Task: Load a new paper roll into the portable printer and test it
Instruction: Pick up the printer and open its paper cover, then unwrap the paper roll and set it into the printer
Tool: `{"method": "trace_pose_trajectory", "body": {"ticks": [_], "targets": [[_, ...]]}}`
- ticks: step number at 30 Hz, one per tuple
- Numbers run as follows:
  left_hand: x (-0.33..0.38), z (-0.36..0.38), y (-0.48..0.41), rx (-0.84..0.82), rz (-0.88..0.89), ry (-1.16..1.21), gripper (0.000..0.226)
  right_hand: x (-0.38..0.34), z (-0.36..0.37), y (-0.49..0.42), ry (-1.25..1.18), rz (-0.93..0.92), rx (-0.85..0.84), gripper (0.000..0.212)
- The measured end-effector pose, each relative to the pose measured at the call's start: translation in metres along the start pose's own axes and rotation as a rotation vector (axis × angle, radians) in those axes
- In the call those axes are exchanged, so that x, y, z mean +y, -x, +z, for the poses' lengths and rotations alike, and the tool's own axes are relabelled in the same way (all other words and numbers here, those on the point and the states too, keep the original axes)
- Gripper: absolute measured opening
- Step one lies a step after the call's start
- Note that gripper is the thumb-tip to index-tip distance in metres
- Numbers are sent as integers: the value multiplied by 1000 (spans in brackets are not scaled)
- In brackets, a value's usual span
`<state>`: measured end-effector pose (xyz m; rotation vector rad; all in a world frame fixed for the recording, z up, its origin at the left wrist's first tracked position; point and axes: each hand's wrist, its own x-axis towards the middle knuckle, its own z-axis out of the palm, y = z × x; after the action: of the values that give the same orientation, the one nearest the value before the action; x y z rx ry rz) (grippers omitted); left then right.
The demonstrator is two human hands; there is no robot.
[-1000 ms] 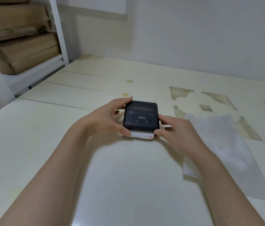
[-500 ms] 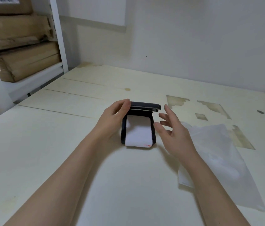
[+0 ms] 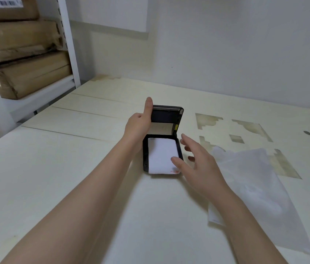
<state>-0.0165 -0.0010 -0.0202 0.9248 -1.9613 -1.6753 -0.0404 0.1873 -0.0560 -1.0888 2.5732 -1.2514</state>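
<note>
1. A wide, pale wooden table (image 3: 74,187) fills the view, its top patched with worn brown marks on the right. At the far left stands a white shelf (image 3: 68,54) stacked with brown wrapped parcels (image 3: 22,73).
2. A crumpled clear plastic bag (image 3: 255,187) lies flat on the table, to the right of the person's right forearm.
3. The portable printer (image 3: 161,141) — small, black — sits on the table at centre, between the two hands. Its lid (image 3: 166,116) stands raised and open.
4. The left hand (image 3: 139,124) grasps the lid's left edge, thumb pointing up along it, holding it upright.
5. The right hand (image 3: 198,161) hovers at the printer's right side, fingers spread and loose, gripping nothing; the thumb touches or nearly touches white paper (image 3: 161,157) lying over the open body.
6. Whether a roll sits in the well is hard to tell from here. This looks like the loading stage: next the paper likely needs seating squarely, its end left out — then the lid pressed shut.
</note>
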Motion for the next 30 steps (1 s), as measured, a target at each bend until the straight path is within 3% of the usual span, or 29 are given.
{"method": "trace_pose_trajectory", "body": {"ticks": [5, 7, 11, 15, 20, 24, 27, 30], "targets": [[-7, 4, 4, 15, 51, 75, 70, 3, 5, -1, 175, -181, -85, 70], [-9, 2, 9, -8, 50, 105, 78, 7, 9, -1, 253, -232, -136, 72], [-14, -2, 23, -15, 81, 86, 85, 8, 9, -1, 344, -274, -120, 61], [-18, -6, 39, 60, 93, -28, 85, -6, 6, -1, 457, -313, -33, 23], [-8, 4, 68, 265, 241, -113, 67, -21, -13, 16, 304, -248, 163, 38], [5, 35, 92, 372, 446, -204, 60, 4, -52, 37, 265, -126, 354, 25], [11, 69, 110, 255, 616, -333, 61, 31, -89, 58, 301, 29, 548, 36], [4, 110, 135, -123, 707, -594, 62, 55, -120, 84, 303, 241, 691, 46]]}}
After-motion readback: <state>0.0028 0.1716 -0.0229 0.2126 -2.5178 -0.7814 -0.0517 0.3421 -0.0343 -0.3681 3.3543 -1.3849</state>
